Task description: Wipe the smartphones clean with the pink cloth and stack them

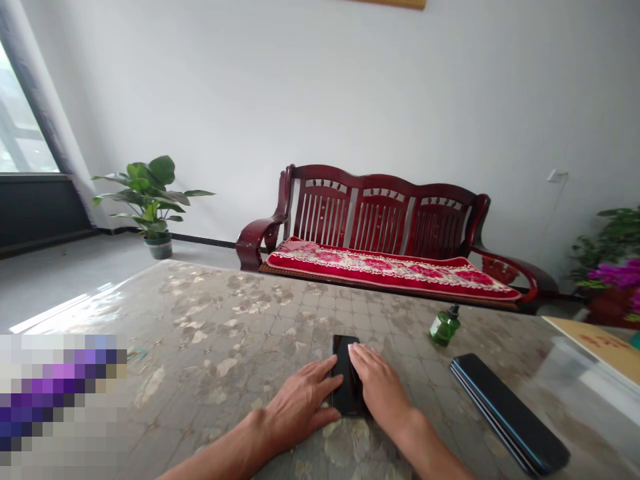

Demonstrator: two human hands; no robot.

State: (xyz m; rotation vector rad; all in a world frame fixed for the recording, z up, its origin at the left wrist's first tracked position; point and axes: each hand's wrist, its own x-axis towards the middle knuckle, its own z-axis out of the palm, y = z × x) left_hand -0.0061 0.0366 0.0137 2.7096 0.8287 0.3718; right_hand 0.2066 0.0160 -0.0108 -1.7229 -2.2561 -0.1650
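Note:
A black smartphone (344, 383) lies flat on the patterned tabletop, its long side pointing away from me. My left hand (300, 400) rests at its left edge, with fingers stretched out and spread; some fingertips touch the phone's edge and surface. Along the right edge, my right hand (383, 383) keeps its fingers together, the tips over the upper right of the phone. The hand covers part of that edge, and its thumb is hard to make out.
Right of my hands lies a stack of dark, phone-like slabs (510, 413). Behind it stands a green pump bottle (444, 327). A clear plastic box (575, 373) with a tan sheet (600, 340) is far right. Beyond the table (225, 333) is a red wooden bench (383, 220).

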